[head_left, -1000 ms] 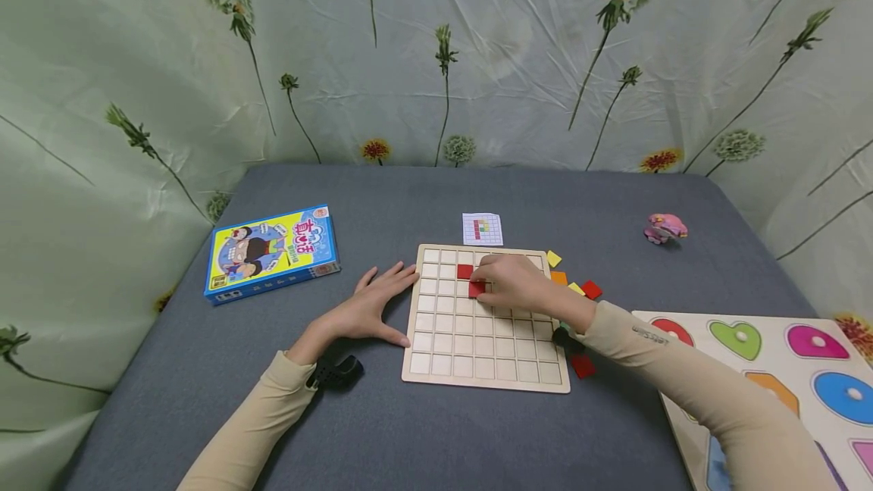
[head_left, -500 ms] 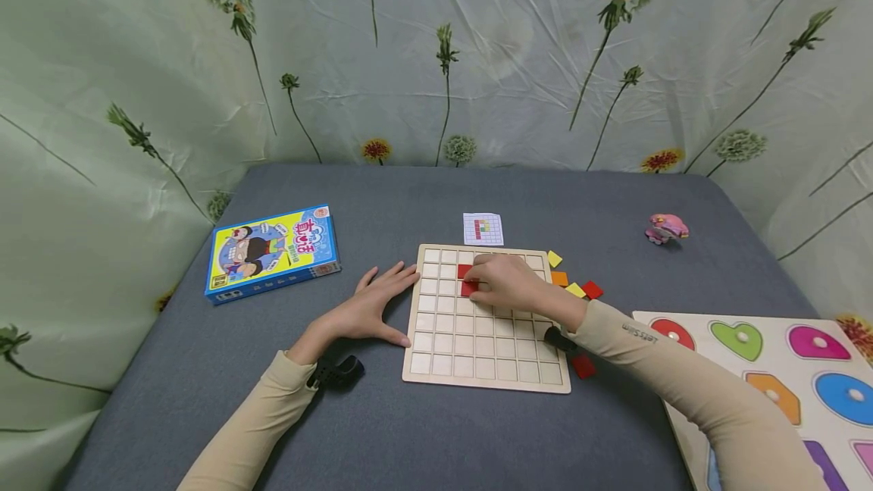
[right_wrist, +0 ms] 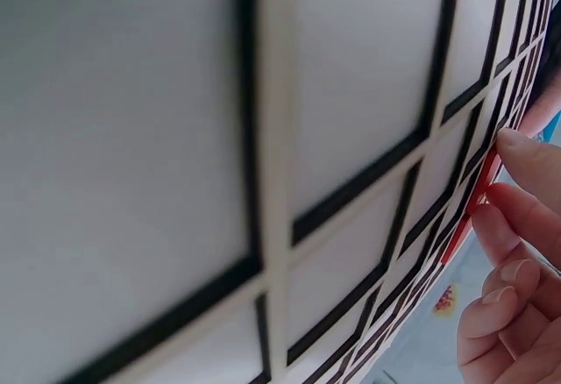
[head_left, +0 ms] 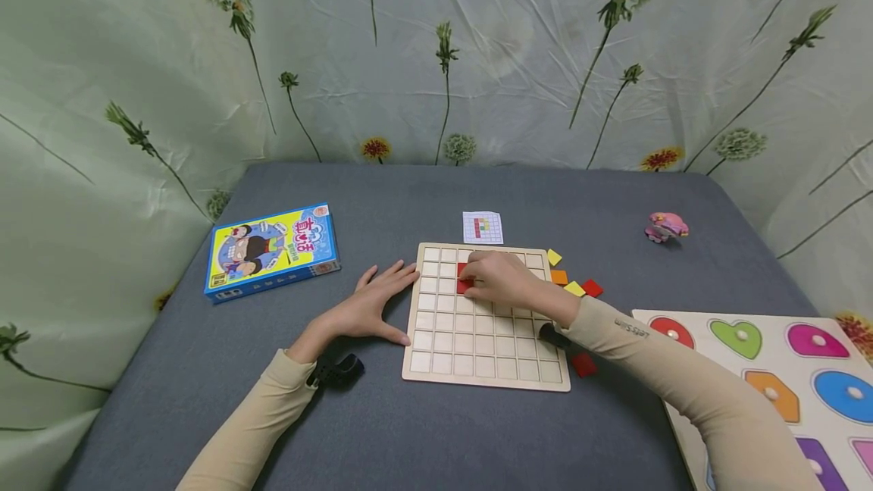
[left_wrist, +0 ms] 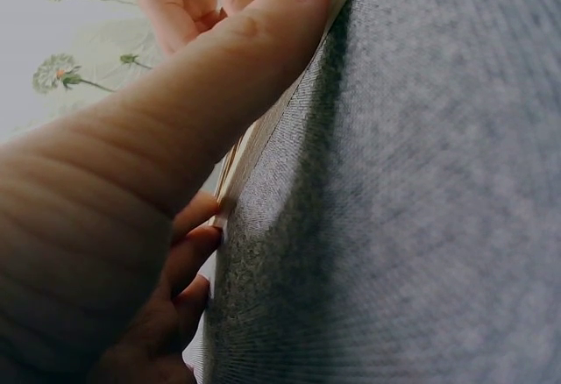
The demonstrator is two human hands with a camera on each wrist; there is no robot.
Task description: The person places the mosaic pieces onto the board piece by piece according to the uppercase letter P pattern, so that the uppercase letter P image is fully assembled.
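Observation:
A wooden grid board [head_left: 486, 383] lies in the middle of the table. My left hand [head_left: 370, 306] has its fingers spread and its thumb and fingertips touching the board's left edge; the left wrist view shows its thumb [left_wrist: 241, 68] against that edge. My right hand [head_left: 510, 279] reaches over the upper part of the board. Its thumb and fingers pinch a red square tile [head_left: 463, 286], which sits at a cell just below another red tile [head_left: 461, 270]. In the right wrist view the fingertips are at red tile surface [right_wrist: 485, 178]; the fingers partly hide both tiles.
A small pattern card [head_left: 483, 228] lies beyond the board. Yellow [head_left: 574, 289], orange and red loose tiles [head_left: 592, 288] lie along its right side. A shape puzzle [head_left: 764, 381] is at right, a blue-yellow box [head_left: 273, 252] at left, a pink toy [head_left: 666, 226] at far right.
My right hand has shifted slightly left with the red tile, which now lines up below the other red tile. The left hand has stayed in place.

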